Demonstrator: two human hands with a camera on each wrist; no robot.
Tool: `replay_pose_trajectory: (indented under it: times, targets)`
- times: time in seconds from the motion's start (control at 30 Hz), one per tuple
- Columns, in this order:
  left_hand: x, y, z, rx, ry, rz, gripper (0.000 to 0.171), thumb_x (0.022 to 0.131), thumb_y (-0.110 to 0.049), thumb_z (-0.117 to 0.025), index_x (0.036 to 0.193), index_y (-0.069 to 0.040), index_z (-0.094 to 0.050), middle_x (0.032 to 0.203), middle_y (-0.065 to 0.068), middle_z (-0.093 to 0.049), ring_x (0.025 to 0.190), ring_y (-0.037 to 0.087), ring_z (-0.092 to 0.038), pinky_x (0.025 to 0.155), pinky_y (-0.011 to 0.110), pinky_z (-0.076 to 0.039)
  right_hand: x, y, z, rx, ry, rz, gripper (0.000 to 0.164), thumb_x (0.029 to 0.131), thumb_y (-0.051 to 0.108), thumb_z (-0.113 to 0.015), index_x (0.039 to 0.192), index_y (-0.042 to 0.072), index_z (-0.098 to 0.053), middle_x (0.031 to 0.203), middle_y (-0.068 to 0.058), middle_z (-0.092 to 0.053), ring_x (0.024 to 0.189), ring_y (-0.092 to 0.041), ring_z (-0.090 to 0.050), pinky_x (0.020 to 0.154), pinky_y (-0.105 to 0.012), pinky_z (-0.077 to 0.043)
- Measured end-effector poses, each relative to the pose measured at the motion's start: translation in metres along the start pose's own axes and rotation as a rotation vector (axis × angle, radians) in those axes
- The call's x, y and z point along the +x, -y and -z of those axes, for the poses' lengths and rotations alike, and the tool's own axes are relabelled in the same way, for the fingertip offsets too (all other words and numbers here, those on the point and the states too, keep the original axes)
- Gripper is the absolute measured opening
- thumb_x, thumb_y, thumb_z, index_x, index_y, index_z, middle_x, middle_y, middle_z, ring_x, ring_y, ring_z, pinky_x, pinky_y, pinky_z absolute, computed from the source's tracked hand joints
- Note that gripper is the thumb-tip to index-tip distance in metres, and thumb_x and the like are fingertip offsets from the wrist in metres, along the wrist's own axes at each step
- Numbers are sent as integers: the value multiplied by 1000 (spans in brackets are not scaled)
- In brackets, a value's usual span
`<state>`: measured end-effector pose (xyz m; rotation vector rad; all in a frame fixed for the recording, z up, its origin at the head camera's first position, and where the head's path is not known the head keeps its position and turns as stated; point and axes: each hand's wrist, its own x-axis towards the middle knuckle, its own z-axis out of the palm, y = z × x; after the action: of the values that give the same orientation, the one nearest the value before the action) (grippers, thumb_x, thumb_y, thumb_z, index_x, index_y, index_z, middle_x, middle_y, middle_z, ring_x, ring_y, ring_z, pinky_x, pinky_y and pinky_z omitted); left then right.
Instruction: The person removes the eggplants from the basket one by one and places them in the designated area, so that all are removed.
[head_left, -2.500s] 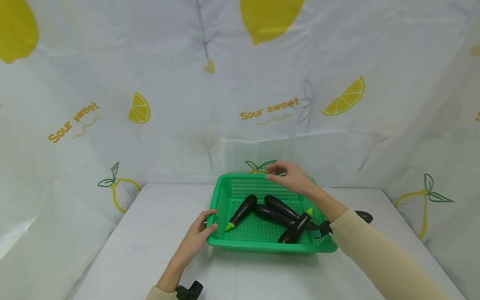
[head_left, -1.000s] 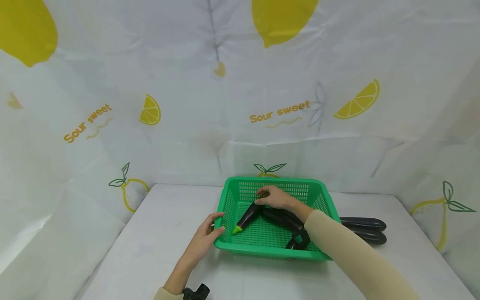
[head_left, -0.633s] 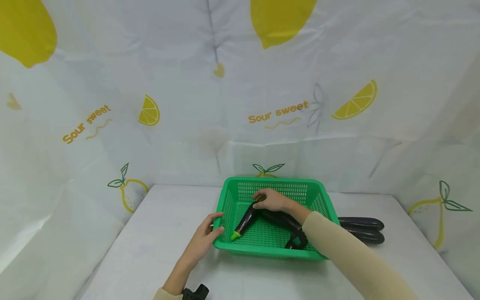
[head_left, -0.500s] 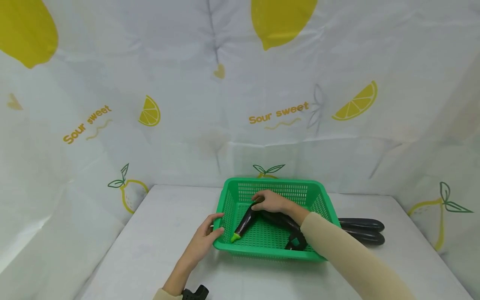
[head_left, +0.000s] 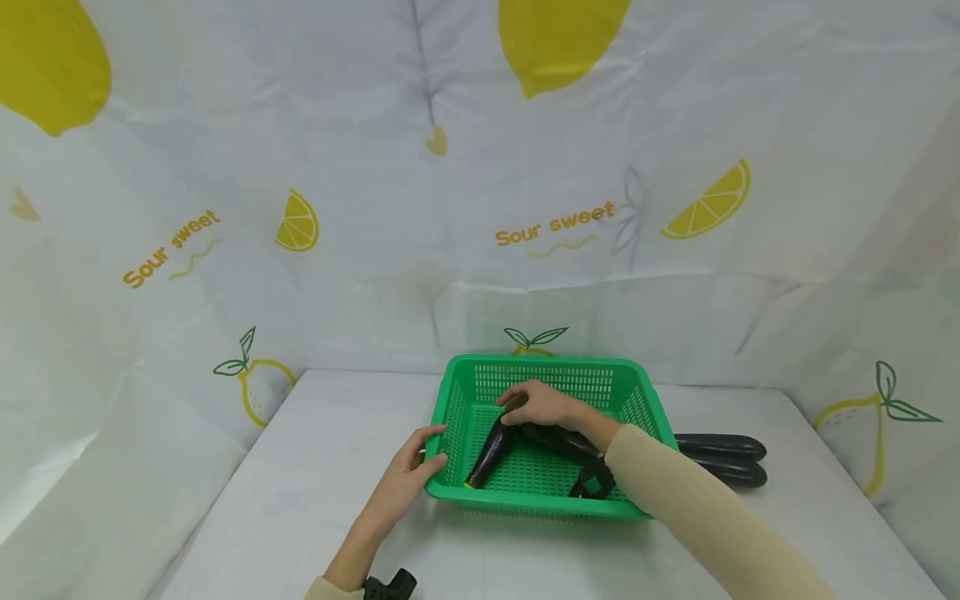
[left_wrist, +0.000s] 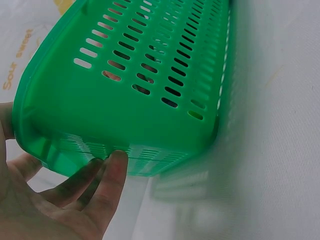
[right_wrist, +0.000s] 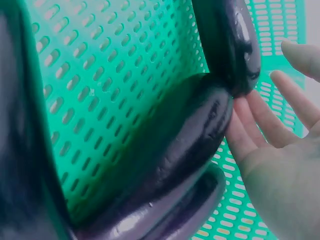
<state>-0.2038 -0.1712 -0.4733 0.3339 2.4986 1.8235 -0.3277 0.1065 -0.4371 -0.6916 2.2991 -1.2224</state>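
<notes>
Leftmost eggplant (head_left: pixel 490 454) shifted nearer, in basket (head_left: pixel 540 502), end touching right hand (head_left: pixel 543 406)

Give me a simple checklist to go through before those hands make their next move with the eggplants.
1. Left hand holding the green basket: ok.
2. Green basket standing upright on the table: ok.
3. Right hand touching the leftmost eggplant inside: ok.
4. Firm grip on that eggplant: cannot tell.
5. Table just right of the basket clear: not ok; two eggplants lie there.
</notes>
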Motion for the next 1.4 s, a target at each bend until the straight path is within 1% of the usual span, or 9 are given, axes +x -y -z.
replay_pose_trajectory:
  times: [0.13,0.33,0.5,0.67,0.73,0.83,1.0,1.2,1.4]
  targets:
    - [1,0,0,-6,-2,5,47,104,-25,-60,148,-14,-50,151,19,-46,133,38,-51,101,54,-46,-7,3,6,74,-2,37,46,98,16,-68,138,-5,-57,138,-27,-56,125,-36,-55,98,-50,-50]
    - [0,0,2,-12,-13,6,46,103,-24,-61,147,-15,-51,151,17,-47,133,36,-52,101,53,-46,-15,6,11,216,39,21,48,98,10,-68,140,-8,-53,139,-30,-51,122,-35,-58,97,-49,-52]
    - [0,2,4,-18,-25,7,45,103,-23,-62,146,-17,-52,150,16,-48,133,36,-52,101,53,-46,-21,10,11,250,108,-5,46,96,8,-70,136,-9,-56,136,-25,-54,120,-33,-60,94,-46,-54]
    - [-1,2,3,-24,-29,8,45,103,-23,-62,146,-16,-52,148,16,-49,132,35,-53,101,54,-46,-26,17,9,240,183,-18,43,94,7,-72,133,-7,-59,131,-17,-57,110,-29,-66,91,-46,-56]
    - [-2,1,2,-27,-30,8,45,103,-23,-62,146,-16,-52,148,16,-49,132,36,-53,101,54,-46,-28,21,10,232,199,-11,42,94,7,-71,132,-7,-60,130,-16,-58,108,-28,-66,91,-46,-56]
    - [-2,1,1,-27,-27,8,46,103,-23,-62,146,-16,-52,149,17,-49,132,36,-53,101,54,-47,-33,25,13,223,191,-4,41,94,7,-71,131,-8,-60,128,-17,-59,107,-28,-67,92,-48,-55]
    - [0,1,-1,-28,-14,13,45,103,-22,-61,147,-16,-51,151,17,-47,132,35,-52,101,52,-46,-42,28,24,206,149,19,43,95,6,-70,133,-10,-57,128,-20,-58,107,-31,-66,93,-51,-54]
    - [0,-1,-1,-22,-15,12,45,103,-22,-61,147,-14,-51,151,17,-47,132,36,-52,101,52,-47,-56,37,38,193,94,40,45,95,10,-72,133,-9,-58,130,-22,-56,107,-32,-67,94,-50,-54]
    - [0,-2,-1,-26,-20,16,46,103,-22,-61,147,-14,-51,151,17,-47,132,36,-52,102,53,-46,-75,48,50,112,37,27,42,94,17,-74,130,-1,-63,128,-17,-59,101,-35,-70,93,-53,-54]
